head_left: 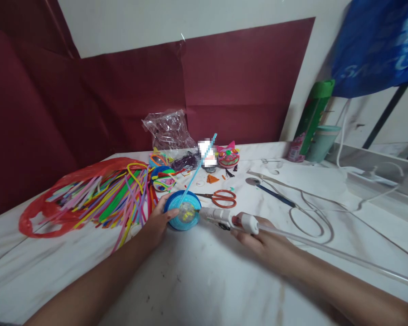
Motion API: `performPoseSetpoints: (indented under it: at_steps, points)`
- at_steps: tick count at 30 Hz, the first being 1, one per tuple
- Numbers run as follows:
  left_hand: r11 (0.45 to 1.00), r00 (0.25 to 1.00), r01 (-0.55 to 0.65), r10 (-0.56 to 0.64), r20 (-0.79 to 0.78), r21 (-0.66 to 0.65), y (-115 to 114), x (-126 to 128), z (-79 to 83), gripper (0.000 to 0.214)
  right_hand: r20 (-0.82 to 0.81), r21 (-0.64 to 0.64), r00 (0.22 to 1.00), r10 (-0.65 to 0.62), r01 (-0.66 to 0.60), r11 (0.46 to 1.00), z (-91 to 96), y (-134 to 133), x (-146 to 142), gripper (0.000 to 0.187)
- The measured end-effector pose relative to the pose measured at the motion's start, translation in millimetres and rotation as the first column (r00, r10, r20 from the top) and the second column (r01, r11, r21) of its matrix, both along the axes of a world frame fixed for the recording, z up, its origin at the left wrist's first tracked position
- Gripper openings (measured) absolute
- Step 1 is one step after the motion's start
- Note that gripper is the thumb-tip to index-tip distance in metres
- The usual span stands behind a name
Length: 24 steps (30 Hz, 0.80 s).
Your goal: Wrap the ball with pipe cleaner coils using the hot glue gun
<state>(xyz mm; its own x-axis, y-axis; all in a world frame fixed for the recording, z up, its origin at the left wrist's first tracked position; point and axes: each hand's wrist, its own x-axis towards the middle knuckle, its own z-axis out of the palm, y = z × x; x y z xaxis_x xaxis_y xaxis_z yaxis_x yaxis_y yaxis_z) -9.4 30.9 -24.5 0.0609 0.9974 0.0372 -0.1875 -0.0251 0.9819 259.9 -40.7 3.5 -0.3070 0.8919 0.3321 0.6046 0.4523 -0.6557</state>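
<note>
My left hand (160,218) grips the left side of a round blue craft piece (190,216), ringed in light and dark blue with a clear middle that has yellow bits in it. A light blue pipe cleaner (200,166) sticks up from this piece and slants to the right. My right hand (255,237) is wrapped round a white glue gun (217,215), its nozzle pointing left at the middle of the blue piece. Whether the tip touches cannot be made out. A long clear glue stick (340,251) runs out of the gun's back toward the right.
Left lies a red plastic bag (37,228) with many coloured pipe cleaners (109,206). Orange-handled scissors (224,198) are just behind the blue piece. Decorated craft balls (228,156) and crinkled clear plastic (168,129) stand at the back. Right are a dark-handled tool (275,194), cables (306,226) and a green can (314,117).
</note>
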Motion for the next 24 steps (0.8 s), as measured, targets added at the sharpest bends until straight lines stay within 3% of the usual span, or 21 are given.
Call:
performPoseSetpoints:
  at_steps: [15, 24]
  points:
    - [1.000, 1.000, 0.009, -0.009, 0.019, 0.013, 2.0, 0.3, -1.2, 0.073, 0.031, 0.008, 0.999, 0.027, -0.028, 1.000, -4.1, -0.2, 1.0, 0.014]
    - [1.000, 0.999, 0.001, 0.000, -0.036, 0.009, 1.5, -1.1, -1.5, 0.071, -0.033, -0.011, 0.999, -0.002, 0.002, 1.000, 0.7, -0.5, -1.3, 0.019]
